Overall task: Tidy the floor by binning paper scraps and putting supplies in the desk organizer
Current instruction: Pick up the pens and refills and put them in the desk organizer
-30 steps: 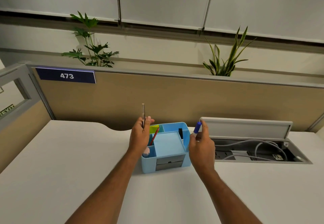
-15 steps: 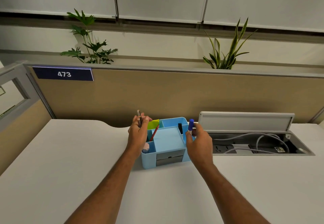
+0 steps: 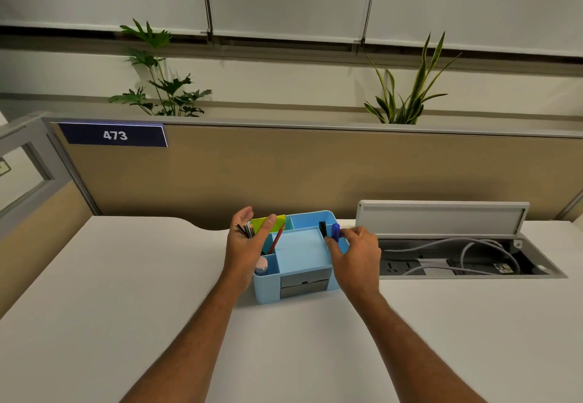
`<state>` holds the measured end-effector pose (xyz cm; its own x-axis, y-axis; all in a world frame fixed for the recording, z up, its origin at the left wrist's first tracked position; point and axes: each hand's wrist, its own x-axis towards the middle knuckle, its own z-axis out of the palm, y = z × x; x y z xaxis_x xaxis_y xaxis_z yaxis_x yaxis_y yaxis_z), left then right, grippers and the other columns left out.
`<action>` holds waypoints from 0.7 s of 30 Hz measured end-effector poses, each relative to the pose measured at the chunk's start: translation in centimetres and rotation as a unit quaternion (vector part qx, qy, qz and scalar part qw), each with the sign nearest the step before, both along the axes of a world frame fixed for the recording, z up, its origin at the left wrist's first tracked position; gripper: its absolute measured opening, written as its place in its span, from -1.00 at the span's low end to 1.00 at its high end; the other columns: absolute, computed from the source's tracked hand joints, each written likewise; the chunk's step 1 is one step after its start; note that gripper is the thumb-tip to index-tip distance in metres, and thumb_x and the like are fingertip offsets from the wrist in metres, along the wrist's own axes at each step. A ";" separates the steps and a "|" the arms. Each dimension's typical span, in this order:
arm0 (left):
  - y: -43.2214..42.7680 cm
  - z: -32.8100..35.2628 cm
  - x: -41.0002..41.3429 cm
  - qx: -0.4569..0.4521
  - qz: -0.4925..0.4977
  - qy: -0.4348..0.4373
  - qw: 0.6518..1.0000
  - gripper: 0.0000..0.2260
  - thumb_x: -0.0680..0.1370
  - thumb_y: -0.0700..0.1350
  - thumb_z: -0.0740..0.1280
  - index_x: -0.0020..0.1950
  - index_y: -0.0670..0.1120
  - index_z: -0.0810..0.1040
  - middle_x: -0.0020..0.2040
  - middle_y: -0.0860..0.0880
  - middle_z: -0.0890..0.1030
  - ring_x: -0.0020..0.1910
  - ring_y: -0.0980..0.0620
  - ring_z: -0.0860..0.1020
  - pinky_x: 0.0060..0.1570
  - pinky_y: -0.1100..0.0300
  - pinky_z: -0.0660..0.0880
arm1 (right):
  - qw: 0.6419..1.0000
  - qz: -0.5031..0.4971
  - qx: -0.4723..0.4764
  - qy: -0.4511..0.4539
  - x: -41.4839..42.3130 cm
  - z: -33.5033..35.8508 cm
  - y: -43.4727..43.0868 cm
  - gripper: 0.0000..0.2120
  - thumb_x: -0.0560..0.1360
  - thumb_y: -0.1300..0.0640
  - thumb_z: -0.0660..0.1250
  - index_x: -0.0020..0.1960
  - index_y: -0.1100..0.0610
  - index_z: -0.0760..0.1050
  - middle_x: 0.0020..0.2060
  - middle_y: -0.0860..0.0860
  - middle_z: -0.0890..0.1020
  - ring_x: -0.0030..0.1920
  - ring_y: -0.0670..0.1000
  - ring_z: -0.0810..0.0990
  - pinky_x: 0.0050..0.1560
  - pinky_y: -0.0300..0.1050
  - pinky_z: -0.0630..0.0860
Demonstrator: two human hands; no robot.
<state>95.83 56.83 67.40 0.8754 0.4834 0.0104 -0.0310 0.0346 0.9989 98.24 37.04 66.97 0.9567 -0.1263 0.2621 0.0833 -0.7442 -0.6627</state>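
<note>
A light blue desk organizer [image 3: 301, 253] stands on the white desk [image 3: 126, 292], with small grey drawers in its front. My left hand [image 3: 246, 245] is at its left rear corner, fingers spread around a few dark pencils [image 3: 246, 230] that stand in that corner. A red pencil [image 3: 277, 238], yellow-green sticky notes [image 3: 265, 224] and a pink eraser [image 3: 262, 264] sit in the left compartments. My right hand [image 3: 356, 253] pinches a blue-capped marker [image 3: 335, 232], upright in the right slot beside a black item [image 3: 322, 228].
An open cable tray [image 3: 457, 257] with grey cords and sockets lies right of the organizer, its lid [image 3: 441, 216] raised. A tan partition [image 3: 315, 169] with a "473" label [image 3: 115, 135] backs the desk. Two plants [image 3: 164, 84] stand behind it.
The pencils in my left hand have gone down into the organizer's left rear corner and my fingers have spread. My right hand has lowered the blue marker into the right slot.
</note>
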 end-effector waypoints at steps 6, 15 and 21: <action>0.3 -0.3 -1.6 0.027 0.007 0.005 1.000 -0.13 0.34 0.23 0.43 0.56 0.06 0.16 0.55 -0.03 0.34 0.48 -0.06 0.38 0.22 0.13 0.56 | 0.999 -0.002 0.033 0.000 0.1 0.2 -0.1 -0.47 0.52 -0.20 0.34 0.37 0.08 0.51 0.17 0.07 0.55 0.22 0.05 0.47 0.21 0.06 0.55; -0.6 0.7 -4.5 0.047 0.045 -0.012 0.998 -0.16 0.40 0.18 0.41 0.59 0.02 0.12 0.57 -0.02 0.29 0.42 0.11 0.34 0.01 0.51 0.37 | 0.988 -0.025 0.147 -0.045 -4.1 0.6 -1.4 -0.60 0.55 -0.12 0.35 0.30 0.05 0.52 0.17 0.02 0.54 0.20 0.06 0.55 0.13 0.10 0.62; -4.5 2.3 -9.5 0.108 0.178 -0.025 0.978 -0.41 0.56 0.16 0.31 0.54 0.06 0.23 0.53 0.03 0.36 0.50 0.02 0.35 0.39 0.05 0.43 | 0.987 -0.017 0.153 -0.055 -9.4 2.1 -3.3 -0.67 0.58 -0.02 0.33 0.30 0.07 0.53 0.18 0.02 0.56 0.17 -0.02 0.51 0.10 -0.11 0.56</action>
